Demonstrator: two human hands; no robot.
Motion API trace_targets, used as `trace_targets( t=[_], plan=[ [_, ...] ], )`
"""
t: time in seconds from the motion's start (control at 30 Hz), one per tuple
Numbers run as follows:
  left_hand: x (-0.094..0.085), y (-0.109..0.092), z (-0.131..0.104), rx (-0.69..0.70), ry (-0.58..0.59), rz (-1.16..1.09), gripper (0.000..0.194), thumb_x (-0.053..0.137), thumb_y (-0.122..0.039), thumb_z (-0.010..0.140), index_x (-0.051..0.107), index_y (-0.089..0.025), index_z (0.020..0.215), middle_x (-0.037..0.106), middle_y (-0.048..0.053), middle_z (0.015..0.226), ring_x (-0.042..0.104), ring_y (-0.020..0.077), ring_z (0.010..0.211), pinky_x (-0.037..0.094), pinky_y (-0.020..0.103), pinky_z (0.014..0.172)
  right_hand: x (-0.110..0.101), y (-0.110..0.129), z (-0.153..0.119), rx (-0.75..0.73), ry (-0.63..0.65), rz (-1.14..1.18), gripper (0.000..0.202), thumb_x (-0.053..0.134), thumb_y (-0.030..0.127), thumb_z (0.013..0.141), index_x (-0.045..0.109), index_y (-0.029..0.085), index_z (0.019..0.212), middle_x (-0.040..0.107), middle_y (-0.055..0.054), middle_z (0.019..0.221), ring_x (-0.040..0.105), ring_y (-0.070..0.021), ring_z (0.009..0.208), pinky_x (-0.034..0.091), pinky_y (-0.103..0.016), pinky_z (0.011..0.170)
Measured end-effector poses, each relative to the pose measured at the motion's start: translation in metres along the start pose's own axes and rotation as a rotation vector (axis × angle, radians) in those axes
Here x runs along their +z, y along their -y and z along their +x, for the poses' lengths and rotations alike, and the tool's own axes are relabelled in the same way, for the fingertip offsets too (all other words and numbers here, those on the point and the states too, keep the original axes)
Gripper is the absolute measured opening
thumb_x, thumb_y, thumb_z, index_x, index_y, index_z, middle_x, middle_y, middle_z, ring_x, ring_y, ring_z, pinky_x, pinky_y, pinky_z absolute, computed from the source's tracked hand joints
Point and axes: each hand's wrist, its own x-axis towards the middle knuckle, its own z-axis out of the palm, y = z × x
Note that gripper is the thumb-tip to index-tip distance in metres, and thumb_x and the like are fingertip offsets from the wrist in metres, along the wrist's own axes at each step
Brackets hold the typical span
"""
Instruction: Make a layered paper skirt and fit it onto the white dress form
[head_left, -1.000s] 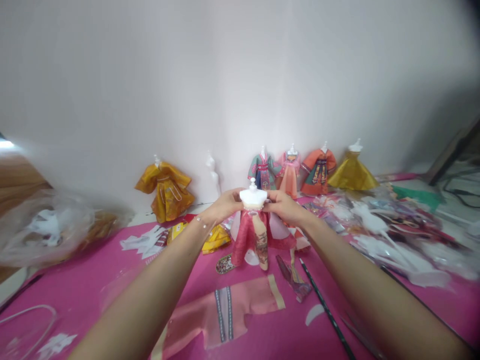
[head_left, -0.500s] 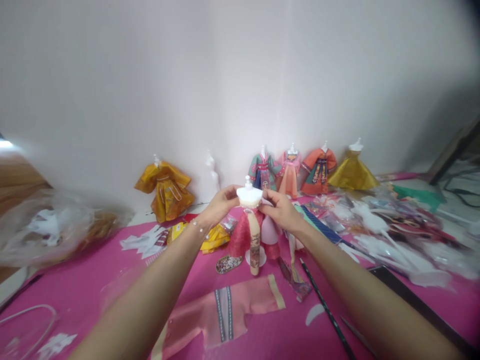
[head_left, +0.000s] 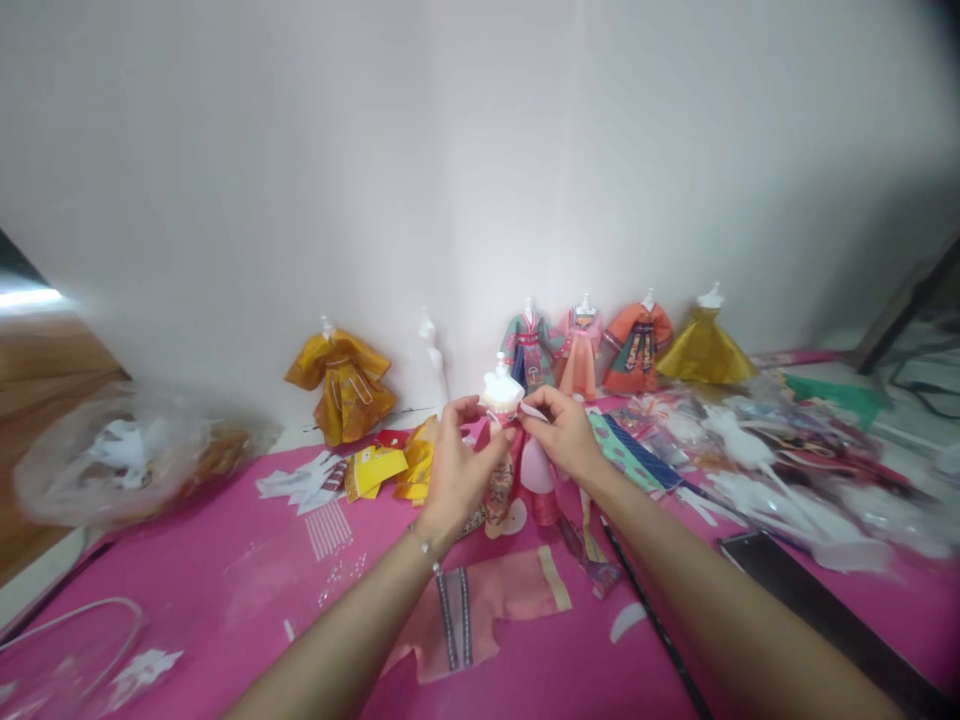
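Observation:
A small white doll mannequin [head_left: 502,390] stands upright between my hands, dressed in a dark pink skirt [head_left: 543,505] with a paler pink panel [head_left: 535,468]. Down its front hangs a beige patterned strip [head_left: 499,490]. My left hand [head_left: 461,465] is closed at the front and side of the waist, thumb pressed on the skirt's top. On the other side, my right hand [head_left: 564,432] pinches the skirt's upper edge. Below them a flat pink doll jacket [head_left: 502,600] with grey trim lies on the mat, partly hidden by my left forearm.
Several dressed mannequins, among them a gold gown [head_left: 705,345] and a yellow robe [head_left: 345,380], stand along the wall. A bare mannequin [head_left: 430,345] is between them. Plastic bags and scraps [head_left: 750,440] pile up at right. A black pencil [head_left: 652,620] lies on the pink mat [head_left: 247,530].
My left hand has come round to the front of the waist, its thumb now over the skirt's top. The mannequin has turned slightly; my right hand stays at its side.

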Motion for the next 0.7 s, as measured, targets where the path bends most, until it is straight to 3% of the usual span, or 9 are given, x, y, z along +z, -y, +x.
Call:
trace_targets(
  t=[0.2,0.37,0.53,0.7],
  plan=[
    [0.003,-0.009,0.001,0.009,-0.009,-0.094,0.051,0.074,-0.025,0.073,0.05,-0.017,0.117,0.06,0.006,0.101,0.057,0.022,0.099,0.042,0.039,0.092,-0.001,0.021,-0.01,-0.038,-0.046,-0.052,0.006,0.064,0.023,0.073,0.06,0.019,0.072,0.063,0.002,0.069,0.059,-0.0164,0.067,0.043,-0.026,0.065],
    [-0.012,-0.047,-0.014,0.029,0.072,-0.236,0.051,0.072,-0.026,0.075,0.046,-0.02,0.119,0.064,0.005,0.097,0.06,0.0205,0.097,0.047,0.034,0.084,-0.008,0.077,-0.034,-0.079,-0.078,-0.107,0.006,0.066,0.016,0.071,0.061,0.019,0.074,0.066,0.002,0.071,0.061,-0.0158,0.067,0.043,-0.025,0.063],
    [-0.035,-0.088,-0.053,-0.049,0.163,-0.443,0.063,0.078,-0.017,0.067,0.045,-0.022,0.12,0.069,0.003,0.092,0.065,0.0201,0.093,0.048,0.03,0.08,-0.013,0.136,-0.085,-0.224,-0.11,-0.282,0.009,0.067,0.011,0.073,0.062,0.018,0.07,0.064,0.004,0.063,0.057,-0.0113,0.057,0.04,-0.022,0.056],
    [-0.056,-0.095,-0.109,-0.173,0.236,-0.534,0.062,0.082,-0.027,0.071,0.047,-0.024,0.122,0.072,0.005,0.097,0.067,0.0231,0.097,0.051,0.027,0.074,-0.005,0.164,-0.149,-0.289,-0.076,-0.336,0.013,0.065,0.006,0.074,0.063,0.019,0.076,0.069,0.003,0.072,0.063,-0.0119,0.064,0.043,-0.021,0.058]
  ],
)
